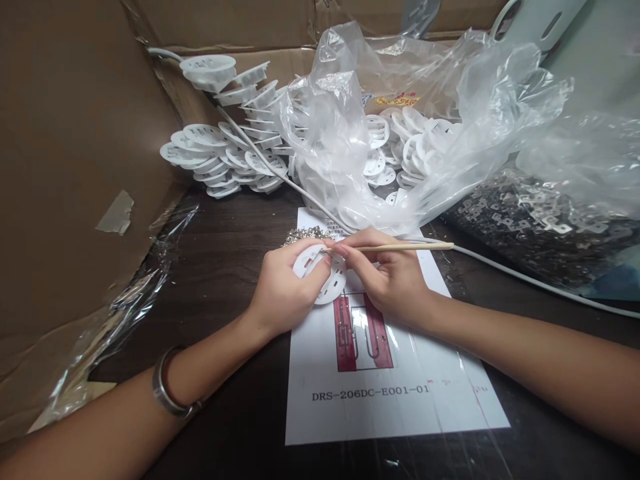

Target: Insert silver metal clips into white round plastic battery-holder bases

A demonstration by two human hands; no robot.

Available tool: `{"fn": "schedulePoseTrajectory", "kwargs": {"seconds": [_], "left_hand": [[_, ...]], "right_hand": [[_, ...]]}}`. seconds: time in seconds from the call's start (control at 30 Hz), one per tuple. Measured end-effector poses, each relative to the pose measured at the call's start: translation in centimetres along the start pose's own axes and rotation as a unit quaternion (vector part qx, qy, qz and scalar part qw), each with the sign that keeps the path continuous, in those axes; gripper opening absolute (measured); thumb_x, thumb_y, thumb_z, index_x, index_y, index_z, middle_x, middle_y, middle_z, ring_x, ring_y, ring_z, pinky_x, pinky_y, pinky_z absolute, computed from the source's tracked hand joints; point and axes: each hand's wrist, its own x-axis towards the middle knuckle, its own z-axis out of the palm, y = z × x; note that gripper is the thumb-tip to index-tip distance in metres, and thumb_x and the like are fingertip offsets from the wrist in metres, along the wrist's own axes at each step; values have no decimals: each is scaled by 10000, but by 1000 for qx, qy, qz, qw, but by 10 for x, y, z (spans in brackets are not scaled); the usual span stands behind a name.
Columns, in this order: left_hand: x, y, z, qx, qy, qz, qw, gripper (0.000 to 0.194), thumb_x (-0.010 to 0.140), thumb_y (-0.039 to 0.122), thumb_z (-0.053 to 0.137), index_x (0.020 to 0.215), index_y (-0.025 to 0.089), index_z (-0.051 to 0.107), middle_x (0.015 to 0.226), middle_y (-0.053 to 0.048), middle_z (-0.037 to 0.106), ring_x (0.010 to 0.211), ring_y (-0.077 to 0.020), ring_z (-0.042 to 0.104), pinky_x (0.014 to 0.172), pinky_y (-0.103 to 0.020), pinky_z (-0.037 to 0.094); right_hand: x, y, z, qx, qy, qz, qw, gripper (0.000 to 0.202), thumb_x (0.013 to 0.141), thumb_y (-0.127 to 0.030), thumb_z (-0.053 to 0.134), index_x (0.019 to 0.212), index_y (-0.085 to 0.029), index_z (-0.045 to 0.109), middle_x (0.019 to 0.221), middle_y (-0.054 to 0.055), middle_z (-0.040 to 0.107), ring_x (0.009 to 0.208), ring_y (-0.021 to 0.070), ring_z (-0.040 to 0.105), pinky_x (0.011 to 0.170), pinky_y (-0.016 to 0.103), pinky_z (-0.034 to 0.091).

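My left hand [287, 290] is closed round the edge of a round white plastic part [333, 288] with small slots in it. The thumb lies across its face. Between the fingers and thumb of my right hand [385, 270] is a thin wooden stick [400, 247], pointing left. Its tip meets the upper part of the white disc, near my left thumb; what it touches there is too small to make out. Just behind the disc lies a small heap of shiny metal pieces [307, 235]. Under both hands is a printed paper sheet [325, 417] with a red drawing.
Stacked white discs [200, 143] stand at the back left, with more behind a crumpled clear plastic bag [340, 127]. A bag of metal clips [530, 220] lies at the right. A white cable [540, 275] crosses the dark table [225, 413]. Cardboard [65, 167] walls the left side.
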Motion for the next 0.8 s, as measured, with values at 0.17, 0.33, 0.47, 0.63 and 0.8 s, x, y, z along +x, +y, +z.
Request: {"fn": "schedulePoseTrajectory", "kwargs": {"seconds": [0.17, 0.33, 0.47, 0.63, 0.8], "left_hand": [[-1, -2, 0, 9, -2, 19, 1000, 172, 792, 159, 585, 898, 181, 718, 834, -7, 733, 755, -146, 667, 668, -218, 524], [-2, -2, 1, 20, -4, 32, 999, 172, 796, 155, 577, 897, 182, 714, 840, -6, 731, 768, -149, 667, 679, -225, 523], [-1, -1, 1, 25, -2, 37, 999, 167, 803, 170, 574, 902, 182, 708, 848, -10, 734, 780, -155, 669, 690, -231, 529], [-2, -2, 0, 28, -8, 26, 999, 166, 810, 186, 573, 910, 177, 706, 846, -14, 734, 774, -155, 669, 672, -224, 523], [-1, -2, -1, 25, 2, 26, 999, 166, 794, 194, 601, 916, 171, 711, 831, -16, 732, 737, -147, 666, 642, -214, 517]], "right_hand": [[-1, 0, 0, 1, 2, 8, 1000, 138, 900, -254, 578, 850, -193, 691, 820, 11, 680, 763, 115, 651, 653, 220, 556], [-1, -1, 1, 24, 8, 36, 999, 139, 887, -266, 602, 825, -194, 704, 826, 9, 691, 761, 107, 659, 647, 198, 560], [-2, -1, 1, 31, 16, 24, 999, 108, 876, -245, 616, 841, -194, 704, 820, -1, 690, 729, 91, 653, 646, 186, 555], [-2, -3, 0, 16, -1, 37, 999, 153, 899, -264, 581, 837, -188, 699, 822, 11, 678, 744, 98, 641, 636, 194, 538], [0, -5, -4, 50, -10, 32, 998, 179, 909, -251, 571, 785, -175, 675, 789, -1, 654, 716, 74, 616, 638, 179, 509]]}}
